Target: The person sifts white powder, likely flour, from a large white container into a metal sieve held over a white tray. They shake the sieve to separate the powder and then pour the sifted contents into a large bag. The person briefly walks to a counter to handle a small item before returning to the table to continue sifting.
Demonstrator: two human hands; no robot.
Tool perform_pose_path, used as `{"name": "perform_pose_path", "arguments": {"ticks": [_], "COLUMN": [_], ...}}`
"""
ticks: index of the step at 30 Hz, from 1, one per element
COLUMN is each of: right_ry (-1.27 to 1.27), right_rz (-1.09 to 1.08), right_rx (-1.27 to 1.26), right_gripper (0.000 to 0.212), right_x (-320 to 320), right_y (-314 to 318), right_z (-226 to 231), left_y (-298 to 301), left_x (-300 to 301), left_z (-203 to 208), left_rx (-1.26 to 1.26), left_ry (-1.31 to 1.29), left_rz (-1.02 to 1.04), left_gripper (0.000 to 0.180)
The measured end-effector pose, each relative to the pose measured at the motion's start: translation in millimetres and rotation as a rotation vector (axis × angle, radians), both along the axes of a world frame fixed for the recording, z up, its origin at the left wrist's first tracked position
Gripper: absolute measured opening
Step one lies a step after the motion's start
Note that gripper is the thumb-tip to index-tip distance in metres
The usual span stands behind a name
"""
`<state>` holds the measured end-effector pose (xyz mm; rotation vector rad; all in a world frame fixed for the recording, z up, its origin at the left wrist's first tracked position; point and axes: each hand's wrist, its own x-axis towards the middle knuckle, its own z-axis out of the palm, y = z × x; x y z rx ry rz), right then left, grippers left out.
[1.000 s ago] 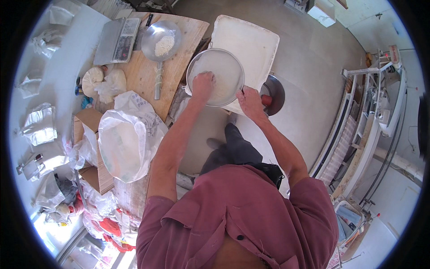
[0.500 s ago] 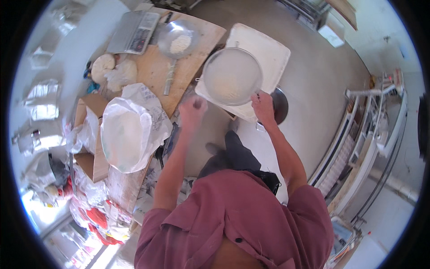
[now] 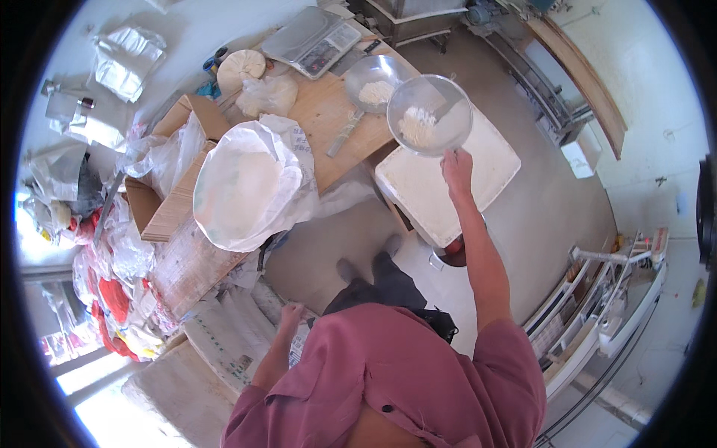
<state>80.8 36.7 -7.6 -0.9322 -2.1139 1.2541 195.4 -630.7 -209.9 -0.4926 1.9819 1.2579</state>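
Note:
My right hand [image 3: 456,162] is closed around the handle of a round wire-mesh sieve [image 3: 450,97], held out at arm's length. Pale flour with small lumps [image 3: 416,127] lies in the mesh. Below the sieve is a white rectangular tray [image 3: 455,190], its far corner partly hidden by the sieve. My left hand [image 3: 293,310] is curled into a fist low beside my body, and nothing shows in it. Just left of the sieve, a shallow metal ladle [image 3: 361,72] holding white flour rests on the wooden table [image 3: 308,112], its handle pointing toward me.
A paper-and-plastic-lined container [image 3: 246,187] of pale powder stands on the table's near side. Behind it are a cardboard box [image 3: 175,201], bagged dough-like lumps [image 3: 269,93] and a digital scale [image 3: 314,45]. A dark pot [image 3: 450,254] sits beside the tray. A metal rack [image 3: 597,299] stands right.
My left hand has drawn back from near the sieve to my side. The sieve has moved outward, over the tray's far corner and closer to the ladle. The view has turned.

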Motion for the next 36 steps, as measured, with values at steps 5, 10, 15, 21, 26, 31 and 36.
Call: {"name": "perform_pose_path", "arguments": {"ticks": [5, 10, 15, 21, 26, 31, 36], "right_ry": [-0.142, -0.356, -0.416, -0.369, -0.369, -0.278, -0.061], "right_rz": [-0.003, 0.139, 0.357, 0.437, 0.367, 0.178, 0.135], "right_rx": [0.572, 0.778, 1.134, 1.223, 1.185, 0.863, 0.383], "right_gripper": [0.033, 0.022, 0.016, 0.019, 0.016, 0.022, 0.026], "right_x": [-127.5, -198.0, -223.4, -243.0, -245.0, -237.5, -190.1], "right_y": [47.3, 51.9, 47.7, 75.2, 91.3, 99.4, 129.6], "right_z": [-4.2, 17.3, 21.5, -0.7, -0.3, -3.2, -19.8], "left_y": [-21.0, -2.0, 32.8, 63.0, 74.2, 47.7, 49.0], "left_x": [67.6, 111.5, 125.2, 99.5, 63.4, 46.2, 23.9], "left_z": [34.3, 42.5, 44.3, 50.7, 52.1, 32.8, 39.4], "left_rx": [0.047, 0.030, 0.065, 0.048, 0.004, -0.071, -0.071], "left_ry": [-0.090, -0.115, -0.125, -0.123, -0.124, -0.080, -0.009], "left_rz": [0.231, 0.466, 0.518, 0.483, 0.480, 0.343, 0.292], "left_gripper": [0.020, 0.015, 0.015, 0.015, 0.010, 0.011, 0.014]}}
